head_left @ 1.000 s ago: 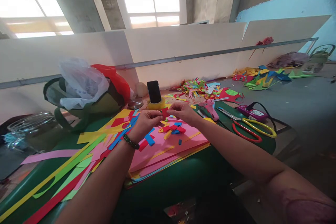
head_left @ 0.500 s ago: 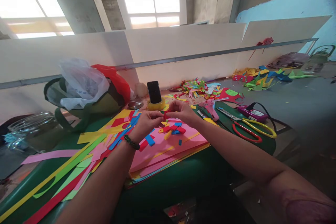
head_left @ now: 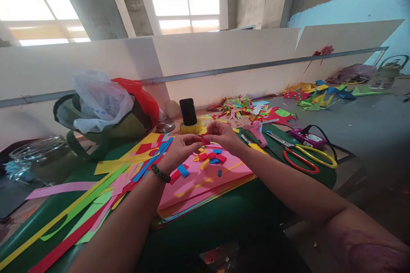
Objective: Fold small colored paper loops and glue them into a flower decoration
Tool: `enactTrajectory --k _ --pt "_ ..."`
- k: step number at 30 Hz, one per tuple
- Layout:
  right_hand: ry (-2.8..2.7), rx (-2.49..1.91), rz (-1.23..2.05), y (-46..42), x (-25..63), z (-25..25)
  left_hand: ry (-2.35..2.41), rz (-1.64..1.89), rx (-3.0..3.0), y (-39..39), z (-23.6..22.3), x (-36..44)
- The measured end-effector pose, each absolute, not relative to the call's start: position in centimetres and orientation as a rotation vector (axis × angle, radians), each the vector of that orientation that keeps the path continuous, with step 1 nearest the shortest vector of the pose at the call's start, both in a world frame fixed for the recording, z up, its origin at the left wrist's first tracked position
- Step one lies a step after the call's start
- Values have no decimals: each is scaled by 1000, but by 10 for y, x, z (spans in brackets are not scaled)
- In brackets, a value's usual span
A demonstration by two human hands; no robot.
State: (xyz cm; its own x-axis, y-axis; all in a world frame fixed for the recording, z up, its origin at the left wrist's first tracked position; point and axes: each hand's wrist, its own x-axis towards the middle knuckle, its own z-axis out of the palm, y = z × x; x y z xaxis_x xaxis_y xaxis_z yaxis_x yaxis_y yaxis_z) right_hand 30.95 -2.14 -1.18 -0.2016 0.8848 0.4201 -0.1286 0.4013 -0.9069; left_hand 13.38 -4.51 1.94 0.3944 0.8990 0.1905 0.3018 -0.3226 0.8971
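Just above a stack of pink and other coloured paper sheets (head_left: pixel 192 194), my two hands meet at a small red paper piece (head_left: pixel 204 138). My right hand (head_left: pixel 224 138) pinches it between thumb and fingers. Closed at its left edge are the fingertips of my left hand (head_left: pixel 184 147); part of the piece is hidden by the fingers. Under them, on the pink sheet, lie several small red, blue and yellow paper pieces (head_left: pixel 213 158). A beaded bracelet (head_left: pixel 160 173) circles my left wrist.
Long paper strips (head_left: pixel 80 207) spread at left, beside a green bag (head_left: pixel 128 123) with plastic bags. A phone (head_left: pixel 188 112) stands on a yellow tape roll (head_left: pixel 191 128). At right are a pink glue gun (head_left: pixel 258 133), scissors (head_left: pixel 301 153) and a purple corded device (head_left: pixel 308 137). Paper cutouts lie behind.
My fingers have shifted slightly around the red paper piece, and more of it shows beside my right fingertips. The things on the table stay where they were.
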Motion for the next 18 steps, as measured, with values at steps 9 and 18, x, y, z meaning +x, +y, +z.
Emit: enactTrajectory --k 9,18 --pt "-1525 -751 953 -27 305 -12 1057 994 1856 -42 14 135" --pt "-1549 -798 980 -22 310 -10 1093 934 1903 -38 17 130"
